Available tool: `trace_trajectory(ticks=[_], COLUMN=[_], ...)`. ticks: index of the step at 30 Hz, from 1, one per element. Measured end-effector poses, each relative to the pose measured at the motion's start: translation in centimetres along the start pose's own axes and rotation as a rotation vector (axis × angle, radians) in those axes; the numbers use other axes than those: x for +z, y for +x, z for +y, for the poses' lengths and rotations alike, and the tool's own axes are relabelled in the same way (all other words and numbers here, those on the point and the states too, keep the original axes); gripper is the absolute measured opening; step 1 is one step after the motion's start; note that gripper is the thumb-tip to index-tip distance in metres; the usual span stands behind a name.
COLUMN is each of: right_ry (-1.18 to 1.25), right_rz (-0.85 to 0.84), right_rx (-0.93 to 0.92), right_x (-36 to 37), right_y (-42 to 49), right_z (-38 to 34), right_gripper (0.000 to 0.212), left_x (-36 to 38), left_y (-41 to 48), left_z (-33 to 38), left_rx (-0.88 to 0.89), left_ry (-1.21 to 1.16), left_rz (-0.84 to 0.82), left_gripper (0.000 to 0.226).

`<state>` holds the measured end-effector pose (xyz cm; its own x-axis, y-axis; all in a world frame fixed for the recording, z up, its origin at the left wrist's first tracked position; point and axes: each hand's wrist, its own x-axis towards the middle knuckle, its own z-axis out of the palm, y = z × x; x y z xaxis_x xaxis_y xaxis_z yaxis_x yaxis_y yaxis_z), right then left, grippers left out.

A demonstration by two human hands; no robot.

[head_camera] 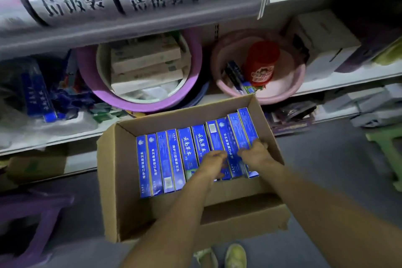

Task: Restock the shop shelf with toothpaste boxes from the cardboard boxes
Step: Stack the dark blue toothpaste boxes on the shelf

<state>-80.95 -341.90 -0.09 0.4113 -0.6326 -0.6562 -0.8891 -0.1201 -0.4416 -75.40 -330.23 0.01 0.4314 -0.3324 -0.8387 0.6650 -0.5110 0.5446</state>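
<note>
Nearest me, at 6 o'clock, I see a pair of pale shoes [235,255] on the grey floor, with both bare forearms reaching up from there. They end inside an open cardboard box [117,180] standing on the floor against the shelf front. A row of blue toothpaste boxes [169,159] stands on edge in it, packed side by side from its 9 o'clock wall to its 3 o'clock wall.

My left hand [212,163] sits on the row right of its middle, fingers curled over the top edges and thumb on the near side, pinching the boxes under it. My right hand [255,153] is just beside it toward 3 o'clock, fingers hooked down over the last few boxes at that end, gripping them. One box shows between the two hands.

A purple stool [32,213] stands at 8 o'clock and a green stool [387,143] at 3 o'clock.

Beyond the carton, the white shelf [65,135] carries a purple basin [91,80] at 12 o'clock, tilted toward me, with beige cartons [145,61] stacked in it. A pink basin [291,85] at 1 o'clock holds a red cup [261,61]. At 10 o'clock a blue box lies in a plastic bag [37,93], blurred. White cartons [322,37] sit at 2 o'clock. Farthest, at 11 o'clock, silver rolls [74,4] lie on the upper shelf.
</note>
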Motion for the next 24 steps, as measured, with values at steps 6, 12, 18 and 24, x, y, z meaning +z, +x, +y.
trace_trajectory(ticks=[6, 12, 18, 24], right_ry=[-0.137, -0.32, -0.299, 0.095], right_rz=[0.005, 0.032, 0.073, -0.011], right_rx=[-0.003, -0.121, -0.162, -0.072], right_x=[0.9, 0.7, 1.9, 1.9], right_y=[1.1, 1.9, 1.9, 1.3], right_z=[-0.2, 0.4, 0.7, 1.6], right_gripper=[0.053, 0.048, 0.055, 0.059], left_x=[1.8, 1.2, 1.7, 1.4], left_y=[4.0, 5.4, 6.1, 5.9], left_z=[-0.3, -0.8, -1.3, -1.9], left_rx=[-0.113, -0.142, -0.088, 0.005], left_ry=[-0.144, -0.17, -0.17, -0.124], left_rz=[0.024, 0.027, -0.004, 0.118], left_gripper=[0.029, 0.055, 0.054, 0.015])
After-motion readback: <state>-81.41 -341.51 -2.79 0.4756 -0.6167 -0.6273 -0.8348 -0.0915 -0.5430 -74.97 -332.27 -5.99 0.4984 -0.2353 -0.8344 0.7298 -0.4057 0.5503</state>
